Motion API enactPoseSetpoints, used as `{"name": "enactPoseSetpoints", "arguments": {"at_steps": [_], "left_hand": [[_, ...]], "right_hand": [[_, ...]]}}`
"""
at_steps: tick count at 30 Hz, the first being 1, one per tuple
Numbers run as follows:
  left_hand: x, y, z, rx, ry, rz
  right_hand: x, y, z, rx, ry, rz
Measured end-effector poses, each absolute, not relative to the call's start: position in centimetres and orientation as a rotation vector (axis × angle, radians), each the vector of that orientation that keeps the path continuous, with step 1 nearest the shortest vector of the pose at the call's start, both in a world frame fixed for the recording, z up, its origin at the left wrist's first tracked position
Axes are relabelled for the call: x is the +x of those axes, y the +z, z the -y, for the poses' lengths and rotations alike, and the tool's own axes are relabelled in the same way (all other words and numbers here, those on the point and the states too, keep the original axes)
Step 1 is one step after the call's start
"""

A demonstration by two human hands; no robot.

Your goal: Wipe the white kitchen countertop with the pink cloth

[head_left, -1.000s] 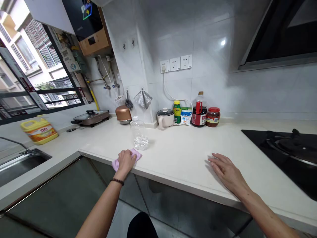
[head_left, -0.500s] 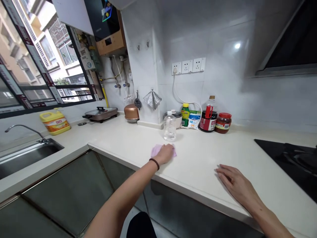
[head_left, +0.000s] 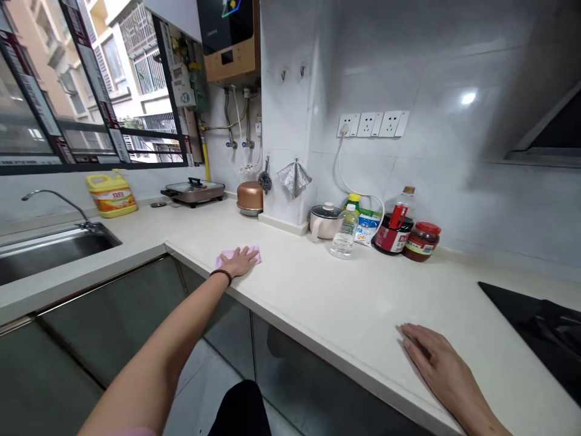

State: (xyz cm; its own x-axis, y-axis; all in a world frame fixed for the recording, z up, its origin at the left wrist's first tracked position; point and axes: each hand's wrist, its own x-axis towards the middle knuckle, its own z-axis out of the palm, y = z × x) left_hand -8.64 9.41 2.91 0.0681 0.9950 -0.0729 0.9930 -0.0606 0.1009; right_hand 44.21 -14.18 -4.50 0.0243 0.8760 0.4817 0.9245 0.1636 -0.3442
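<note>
One pink cloth point(head_left: 255, 257), under left hand point(head_left: 238, 261)

Left arm point(head_left: 154, 345): stretched far forward and inward, slanting up from the lower edge of view.
Left wrist point(head_left: 221, 278): nearly straight, circled by a dark beaded bracelet point(head_left: 221, 276).
Left hand point(head_left: 238, 261): palm down, flat, fingers extended.
Right hand point(head_left: 433, 357): palm down, fingers gently curved, well apart from the left.
Right forearm point(head_left: 476, 407): angled in from the lower right.
</note>
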Motion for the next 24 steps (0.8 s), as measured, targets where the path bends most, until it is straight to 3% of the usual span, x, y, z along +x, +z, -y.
{"name": "enactPoseSetpoints", "arguments": {"at_steps": [5, 9, 16, 24], "left_hand": [[-9.2, 0.7, -6.6, 2.531, 0.083, -1.703], [-7.9, -1.0, -3.8, 2.820, 0.393, -1.427], [-7.7, -1.3, -3.0, 2.821, 0.545, -1.462], [-7.7, -1.1, -2.9, 2.803, 0.549, -1.487]], "right_hand": [[44.1, -3.3, 12.4, -1.742, 0.031, 1.778], [43.0, -0.3, 5.3, -1.693, 0.275, 1.525], [37.7, 2.9, -10.5, -1.481, 0.486, 1.251], [35.6, 3.4, -17.0, -1.341, 0.523, 1.195]]}}
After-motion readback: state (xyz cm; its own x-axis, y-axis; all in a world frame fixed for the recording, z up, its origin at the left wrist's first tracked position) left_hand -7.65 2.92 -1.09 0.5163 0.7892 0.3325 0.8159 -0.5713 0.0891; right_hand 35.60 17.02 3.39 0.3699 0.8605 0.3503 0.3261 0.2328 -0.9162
